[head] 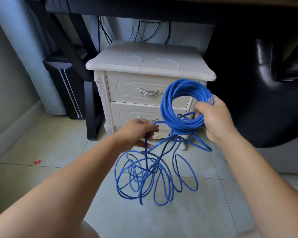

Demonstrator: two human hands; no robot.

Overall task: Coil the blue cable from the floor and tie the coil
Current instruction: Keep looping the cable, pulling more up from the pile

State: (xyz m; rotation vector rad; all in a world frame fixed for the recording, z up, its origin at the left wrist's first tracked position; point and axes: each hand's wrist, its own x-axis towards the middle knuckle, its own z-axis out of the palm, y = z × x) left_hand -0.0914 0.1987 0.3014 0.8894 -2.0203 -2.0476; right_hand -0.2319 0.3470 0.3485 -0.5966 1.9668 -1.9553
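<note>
Pale floor tiles are carrying the loose part of the blue cable, which is lying in a tangle of overlapping loops just ahead of you. The rest is already wound. Your right hand is gripping a round coil by its near-right side, fingers curled through the ring. You are holding it up off the floor so that each new turn can be laid onto it. A clear plug end seems to be trapped at the top of that grip, probably to stop the start from slipping out. Your left hand is closing around a single strand rising from the tangle, feeding slack towards the coil. Holding it low is likely letting the loops lift free one at a time. I judge that a good share is wound, with much left and the tie not yet begun. Behind the coil a white nightstand is standing, with a black chair to its right. A small red scrap is lying on the tiles far left.
</note>
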